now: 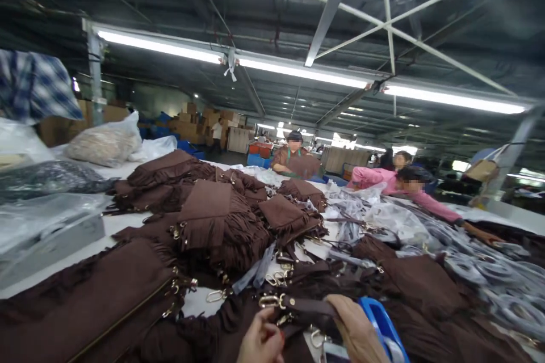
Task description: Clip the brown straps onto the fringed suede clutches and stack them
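Observation:
A dark brown leather strap with a gold-coloured snap hook at its end stretches across the front of the table. My right hand is closed over the strap's right part. At the hook end, my left hand has its index finger raised against or just below the metal, its other fingers loosely bent and apart. Around both hands lie brown fringed bags with gold hardware. Beside my right hand is a blue plastic container, partly hidden by the hand.
A large brown bag with a zipper lies at left, near a clear plastic-covered box. Grey wrapped strap coils cover the right side. Across the table are a person in brown and people in pink, one reaching over the coils.

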### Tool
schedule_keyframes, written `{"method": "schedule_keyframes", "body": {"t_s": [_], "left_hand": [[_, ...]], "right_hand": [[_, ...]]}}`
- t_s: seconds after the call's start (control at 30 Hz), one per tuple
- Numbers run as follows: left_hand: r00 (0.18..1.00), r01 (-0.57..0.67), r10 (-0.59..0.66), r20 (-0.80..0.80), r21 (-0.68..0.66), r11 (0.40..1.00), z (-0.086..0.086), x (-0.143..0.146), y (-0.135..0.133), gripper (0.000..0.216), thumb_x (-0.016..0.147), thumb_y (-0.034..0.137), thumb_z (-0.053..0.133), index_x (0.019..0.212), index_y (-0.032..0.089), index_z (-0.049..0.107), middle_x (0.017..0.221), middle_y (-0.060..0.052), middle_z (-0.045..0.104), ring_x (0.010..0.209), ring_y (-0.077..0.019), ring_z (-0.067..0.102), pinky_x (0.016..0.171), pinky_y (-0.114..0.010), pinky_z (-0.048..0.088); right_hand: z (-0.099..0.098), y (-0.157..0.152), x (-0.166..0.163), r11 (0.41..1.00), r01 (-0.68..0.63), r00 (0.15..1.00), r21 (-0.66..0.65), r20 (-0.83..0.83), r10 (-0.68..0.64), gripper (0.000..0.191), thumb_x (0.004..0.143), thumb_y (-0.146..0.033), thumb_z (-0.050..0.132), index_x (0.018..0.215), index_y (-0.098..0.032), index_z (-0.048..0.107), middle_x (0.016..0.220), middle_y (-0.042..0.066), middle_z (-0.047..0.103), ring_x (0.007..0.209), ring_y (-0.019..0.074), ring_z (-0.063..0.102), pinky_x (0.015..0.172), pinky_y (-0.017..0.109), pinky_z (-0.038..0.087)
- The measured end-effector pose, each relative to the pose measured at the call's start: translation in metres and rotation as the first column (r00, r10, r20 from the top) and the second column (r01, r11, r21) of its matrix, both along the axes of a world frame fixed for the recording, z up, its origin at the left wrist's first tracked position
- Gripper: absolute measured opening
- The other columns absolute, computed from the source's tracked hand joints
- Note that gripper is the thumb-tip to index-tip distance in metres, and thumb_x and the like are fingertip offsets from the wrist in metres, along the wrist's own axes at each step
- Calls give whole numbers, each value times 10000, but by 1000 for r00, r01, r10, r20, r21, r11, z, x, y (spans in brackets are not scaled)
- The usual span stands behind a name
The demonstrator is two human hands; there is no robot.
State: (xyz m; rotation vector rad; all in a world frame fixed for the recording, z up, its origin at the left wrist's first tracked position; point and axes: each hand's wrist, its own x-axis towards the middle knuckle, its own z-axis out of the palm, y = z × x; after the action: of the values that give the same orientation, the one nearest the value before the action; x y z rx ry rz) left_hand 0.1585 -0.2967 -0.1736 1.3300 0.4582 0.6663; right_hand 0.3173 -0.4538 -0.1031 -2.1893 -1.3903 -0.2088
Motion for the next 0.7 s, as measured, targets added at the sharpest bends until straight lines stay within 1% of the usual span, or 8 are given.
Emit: {"method": "schedule_keyframes", "body": {"t_s": [0.07,0.13,0.2,0.3,0.43,0.5,0.6,0.7], "left_hand": [[994,99,-80,77,-286,953,13,-7,-7,524,626,630,600,816,145,543,594,-26,596,333,-93,468,337,-197,289],[991,96,-55,119,-370,924,23,-14,-12,521,569,606,671,746,145,507,526,1,570,297,-65,424,318,-171,218],[992,70,-24,121,-395,916,29,-20,-13,555,539,552,724,844,142,509,522,10,583,296,-63,427,317,-161,196],[996,26,19,93,-460,887,35,-27,-12,678,508,561,734,975,131,495,514,4,598,311,-81,443,321,-166,214],[983,-40,122,140,-478,877,47,-32,-8,518,555,538,717,814,130,529,552,-24,614,375,-79,466,371,-179,271],[977,-75,159,145,-463,883,53,-37,-5,459,582,503,716,772,130,528,587,-47,636,393,-77,475,388,-179,274],[964,-133,223,144,-466,875,58,-47,0,429,598,478,717,766,132,526,614,-61,654,407,-76,481,405,-179,283],[964,-151,233,127,-461,874,57,-57,2,433,596,477,722,772,131,530,627,-67,663,413,-76,481,416,-183,297]], "right_hand": [[-17,-2,-15,997,-74,997,7,-12,74,257,882,-238,369,1080,-275,529,1061,46,614,1019,207,539,879,382,438],[-26,-2,-24,994,-112,994,8,10,112,264,879,-182,351,1056,-250,535,1025,52,620,1000,204,540,875,390,433],[-24,1,-26,992,-126,991,-6,51,126,285,869,-131,332,1043,-230,534,998,57,621,978,199,538,862,386,428],[-4,9,-23,981,-167,976,-102,124,179,313,851,-99,330,1059,-215,534,999,65,613,952,197,532,831,368,424],[35,22,-20,947,-122,973,-296,153,173,250,823,-118,387,979,-196,566,922,61,598,877,208,517,796,361,412],[52,27,-15,941,-99,979,-324,136,150,155,825,-227,458,936,-186,558,927,60,590,893,214,515,819,361,407],[75,32,4,942,-75,991,-327,85,108,374,778,-493,534,981,-179,520,961,60,596,900,209,543,806,331,432],[92,36,25,945,13,995,-328,94,19,476,782,-553,488,1043,-154,501,1005,88,585,946,230,538,838,354,423]]}}
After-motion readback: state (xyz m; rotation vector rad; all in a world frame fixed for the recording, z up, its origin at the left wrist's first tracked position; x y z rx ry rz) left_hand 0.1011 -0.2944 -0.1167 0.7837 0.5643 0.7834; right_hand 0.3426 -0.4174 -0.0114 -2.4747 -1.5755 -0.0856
